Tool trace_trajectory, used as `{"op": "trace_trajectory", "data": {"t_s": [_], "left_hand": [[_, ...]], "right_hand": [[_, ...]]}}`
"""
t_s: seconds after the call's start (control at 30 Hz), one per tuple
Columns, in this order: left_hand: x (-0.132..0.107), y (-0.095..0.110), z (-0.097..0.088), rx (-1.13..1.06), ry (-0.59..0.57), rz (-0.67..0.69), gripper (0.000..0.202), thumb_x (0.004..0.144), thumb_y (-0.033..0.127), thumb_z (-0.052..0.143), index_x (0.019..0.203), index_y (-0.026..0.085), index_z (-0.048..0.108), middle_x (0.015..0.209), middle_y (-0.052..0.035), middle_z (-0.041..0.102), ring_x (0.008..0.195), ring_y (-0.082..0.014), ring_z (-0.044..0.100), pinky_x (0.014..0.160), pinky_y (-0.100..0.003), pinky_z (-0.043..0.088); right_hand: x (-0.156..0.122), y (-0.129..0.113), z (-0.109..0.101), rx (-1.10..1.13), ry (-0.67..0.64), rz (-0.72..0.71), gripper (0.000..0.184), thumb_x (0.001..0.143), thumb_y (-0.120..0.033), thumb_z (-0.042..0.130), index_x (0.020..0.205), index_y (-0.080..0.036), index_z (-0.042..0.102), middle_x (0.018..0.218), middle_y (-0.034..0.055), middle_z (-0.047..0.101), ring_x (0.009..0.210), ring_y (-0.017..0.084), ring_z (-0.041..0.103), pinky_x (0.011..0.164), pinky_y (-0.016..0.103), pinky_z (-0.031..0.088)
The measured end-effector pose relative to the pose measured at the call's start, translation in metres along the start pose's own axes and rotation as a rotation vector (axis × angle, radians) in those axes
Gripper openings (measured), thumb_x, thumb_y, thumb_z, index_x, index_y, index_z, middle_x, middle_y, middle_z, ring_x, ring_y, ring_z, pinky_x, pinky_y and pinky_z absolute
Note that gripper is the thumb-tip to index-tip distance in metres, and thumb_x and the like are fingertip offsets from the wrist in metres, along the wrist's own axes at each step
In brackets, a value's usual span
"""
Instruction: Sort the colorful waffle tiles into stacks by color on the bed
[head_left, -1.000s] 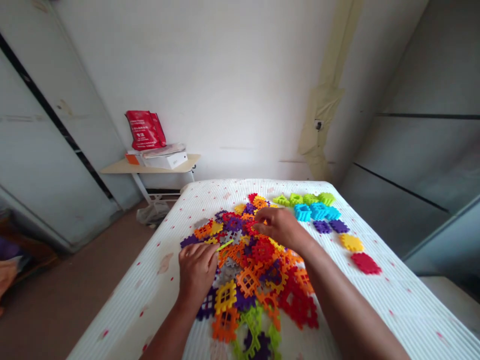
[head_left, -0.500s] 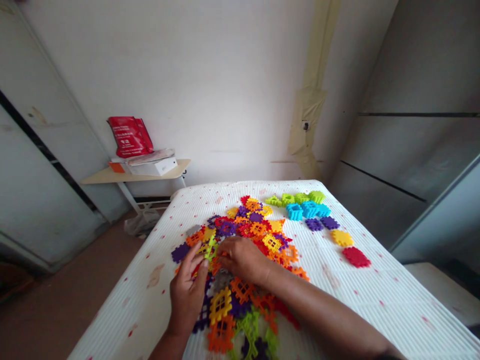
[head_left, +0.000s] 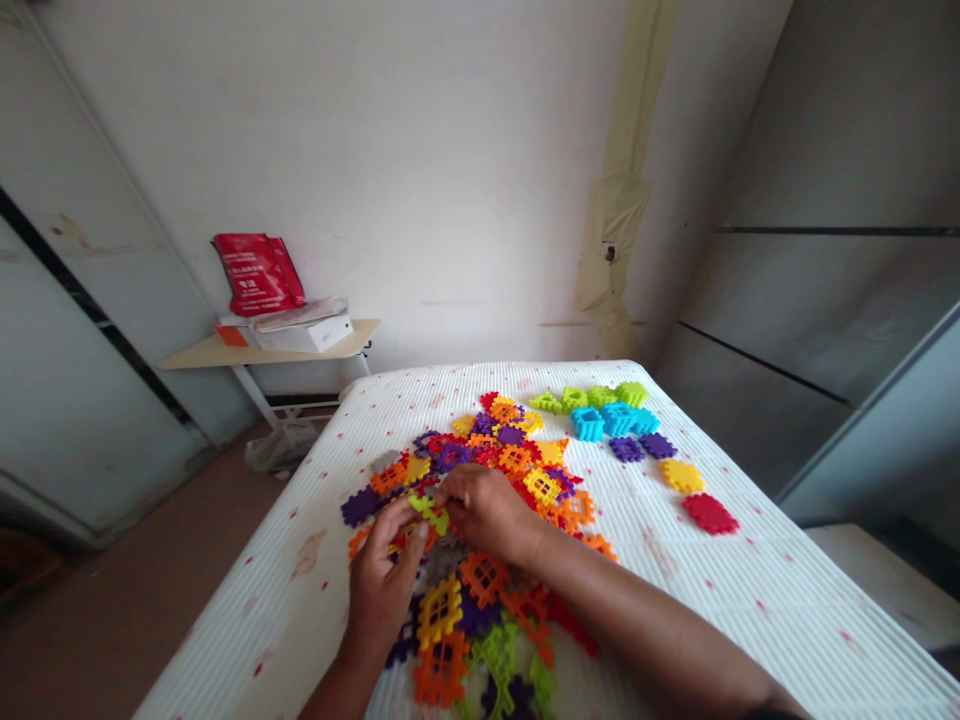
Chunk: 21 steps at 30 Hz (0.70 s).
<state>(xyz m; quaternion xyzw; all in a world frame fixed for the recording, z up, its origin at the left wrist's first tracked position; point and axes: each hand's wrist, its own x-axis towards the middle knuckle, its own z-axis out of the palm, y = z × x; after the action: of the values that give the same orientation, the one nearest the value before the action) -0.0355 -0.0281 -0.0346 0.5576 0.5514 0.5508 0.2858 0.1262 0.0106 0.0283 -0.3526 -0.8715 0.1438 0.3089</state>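
Note:
A lime-green interlocking plastic piece [head_left: 432, 515] is raised over the middle of a heap of toothed plastic building pieces. My left hand [head_left: 386, 570] grips its left side between thumb and fingertips. From the other side my right hand [head_left: 487, 512] reaches in, fingers bent and closed at the piece's right edge; its fingertips are partly hidden, so their exact hold is hard to see. Under both hands lie orange, yellow, purple, red and grey pieces, among them a yellow window-pattern piece [head_left: 440, 612] and an orange window-pattern piece [head_left: 484, 577].
Toward the table's back right, lime-green pieces [head_left: 574, 400] stand behind blue pieces [head_left: 587, 424]. Purple pieces [head_left: 627, 449], a yellow piece [head_left: 682, 475] and a red piece [head_left: 711, 513] lie separately nearby. A side table [head_left: 210, 352] with a red bag [head_left: 259, 272] stands left.
The green piece has turned from upright to a flatter slant and sits slightly lower. My left fingers have shifted a little right with it; my right hand has barely moved.

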Motion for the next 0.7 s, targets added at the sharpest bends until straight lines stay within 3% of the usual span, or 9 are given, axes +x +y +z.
{"op": "trace_trajectory", "data": {"t_s": [0.07,0.17,0.23,0.37,0.47,0.7], "left_hand": [[0.001,0.001,-0.002,0.058,0.035,0.044,0.043,0.073,0.043,0.061,0.109,0.018,0.060,0.104,-0.0102,0.066,0.095,-0.0227,0.062,0.086,-0.036,0.048],[0.002,0.003,-0.005,0.128,0.031,0.079,0.031,0.071,0.044,0.062,0.090,0.019,0.068,0.091,-0.0074,0.069,0.087,-0.0223,0.063,0.080,-0.034,0.050],[0.002,0.005,-0.005,0.116,0.026,0.043,0.028,0.069,0.044,0.063,0.079,0.019,0.069,0.081,-0.0057,0.069,0.079,-0.0213,0.064,0.075,-0.033,0.051],[0.004,0.004,-0.004,-0.023,0.102,-0.105,0.031,0.065,0.045,0.067,0.077,0.016,0.067,0.070,-0.0027,0.067,0.066,-0.0173,0.061,0.064,-0.029,0.050],[0.005,-0.003,-0.003,-0.129,0.144,-0.168,0.033,0.062,0.044,0.071,0.075,0.015,0.065,0.067,-0.0014,0.065,0.064,-0.0156,0.060,0.063,-0.027,0.049],[0.005,-0.008,0.002,-0.299,0.161,-0.244,0.036,0.056,0.044,0.076,0.074,0.014,0.064,0.067,-0.0010,0.065,0.064,-0.0153,0.060,0.064,-0.028,0.048]], "right_hand": [[0.000,0.001,-0.003,-0.013,-0.080,-0.006,0.020,0.075,-0.004,0.050,0.076,-0.018,0.063,0.081,0.0017,0.065,0.078,0.012,0.059,0.071,0.019,0.042],[-0.001,0.002,-0.003,-0.055,-0.169,-0.021,0.017,0.075,-0.005,0.052,0.074,-0.019,0.063,0.080,0.0013,0.065,0.076,0.012,0.059,0.068,0.019,0.041],[-0.001,0.001,-0.002,-0.091,-0.140,-0.010,0.017,0.076,-0.006,0.052,0.078,-0.019,0.063,0.082,0.0020,0.065,0.078,0.013,0.059,0.069,0.020,0.041],[-0.002,-0.003,-0.002,-0.198,-0.029,0.015,0.013,0.079,-0.017,0.056,0.091,-0.019,0.061,0.093,0.0058,0.063,0.087,0.016,0.057,0.075,0.024,0.042],[-0.002,-0.006,-0.002,-0.277,-0.059,-0.014,0.017,0.079,-0.025,0.060,0.095,-0.019,0.060,0.093,0.0063,0.063,0.087,0.018,0.056,0.075,0.027,0.043],[-0.001,-0.005,0.003,-0.394,-0.077,-0.079,0.016,0.081,-0.029,0.060,0.091,-0.017,0.059,0.086,0.0071,0.063,0.082,0.020,0.055,0.073,0.030,0.043]]}}
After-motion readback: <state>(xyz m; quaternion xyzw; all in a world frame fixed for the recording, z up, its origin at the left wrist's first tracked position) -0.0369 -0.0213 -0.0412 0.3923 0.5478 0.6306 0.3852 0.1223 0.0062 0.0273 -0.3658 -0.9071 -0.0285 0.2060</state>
